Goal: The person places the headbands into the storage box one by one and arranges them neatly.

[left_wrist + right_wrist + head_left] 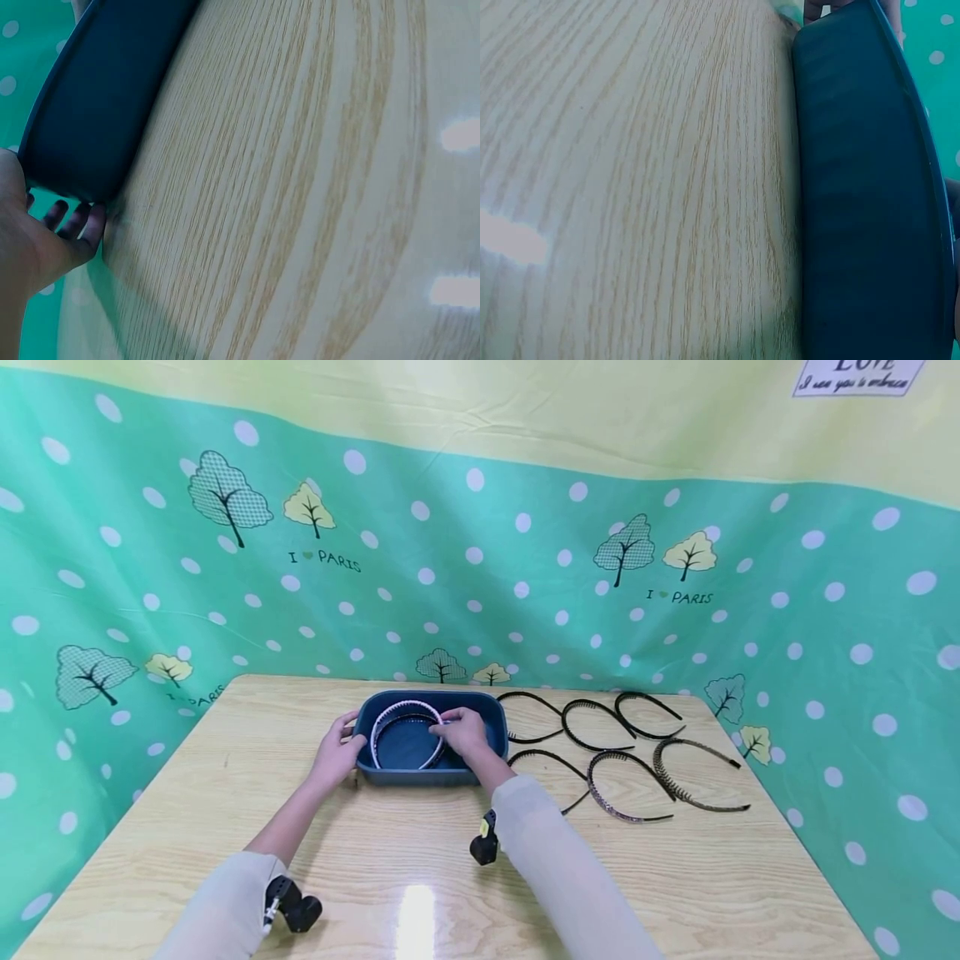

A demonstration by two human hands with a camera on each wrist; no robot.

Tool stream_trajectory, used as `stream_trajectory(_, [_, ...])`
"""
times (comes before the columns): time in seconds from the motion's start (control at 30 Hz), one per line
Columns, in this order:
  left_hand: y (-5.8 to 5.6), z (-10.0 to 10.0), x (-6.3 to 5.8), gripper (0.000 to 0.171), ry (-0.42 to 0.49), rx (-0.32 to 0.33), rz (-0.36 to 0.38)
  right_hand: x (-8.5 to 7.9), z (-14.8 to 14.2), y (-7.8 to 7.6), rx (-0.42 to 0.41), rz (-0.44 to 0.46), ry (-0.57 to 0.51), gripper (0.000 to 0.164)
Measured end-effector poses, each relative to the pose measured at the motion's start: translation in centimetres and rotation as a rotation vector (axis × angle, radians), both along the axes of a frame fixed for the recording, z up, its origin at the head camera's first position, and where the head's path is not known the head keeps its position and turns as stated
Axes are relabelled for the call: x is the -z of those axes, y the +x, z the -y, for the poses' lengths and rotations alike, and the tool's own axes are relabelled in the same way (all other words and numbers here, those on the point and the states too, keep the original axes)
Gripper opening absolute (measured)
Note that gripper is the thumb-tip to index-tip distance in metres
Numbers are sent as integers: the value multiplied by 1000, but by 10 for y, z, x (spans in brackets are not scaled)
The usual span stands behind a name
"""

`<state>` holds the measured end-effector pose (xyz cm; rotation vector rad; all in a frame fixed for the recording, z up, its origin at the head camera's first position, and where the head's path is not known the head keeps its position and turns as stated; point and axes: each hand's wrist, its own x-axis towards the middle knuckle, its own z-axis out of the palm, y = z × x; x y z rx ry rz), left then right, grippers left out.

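Note:
A dark blue rectangular plastic bin (420, 777) stands on the table. My left hand (335, 750) grips its left end, thumb at the rim; in the left wrist view the fingers (91, 227) are against the outer end wall. Inside the bin, a pale pink headband (374, 742) leans up to the rim, with a dark headband behind it. Reaching over the front wall, my right hand (465, 735) pinches the pale headband's right side between thumb and fingers. The bin wall (870, 187) hides most of that hand in the right wrist view.
Right of the bin lie several headbands in two rows: mostly black toothed ones (567, 727), a glittery one (598, 795) and a brown patterned one (663, 778). The leftmost ones reach the bin's right side. A green dotted cloth (480, 577) hangs behind the wooden table (405, 860).

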<state>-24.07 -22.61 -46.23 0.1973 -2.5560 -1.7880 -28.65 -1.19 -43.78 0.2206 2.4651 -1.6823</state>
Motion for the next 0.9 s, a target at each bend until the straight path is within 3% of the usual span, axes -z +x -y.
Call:
stream_trajectory(0.43, [-1,1,1,55,6,1,-1,1,0,0,-17,-5,10,25])
stream_trajectory(0.67, [3,0,-1,55,-7,-5,-55,2,0,0,-31,-2,10,26])
stream_trajectory(0.9, [1,1,-1,55,3,-4,2,1,0,1,-43,0,18,28])
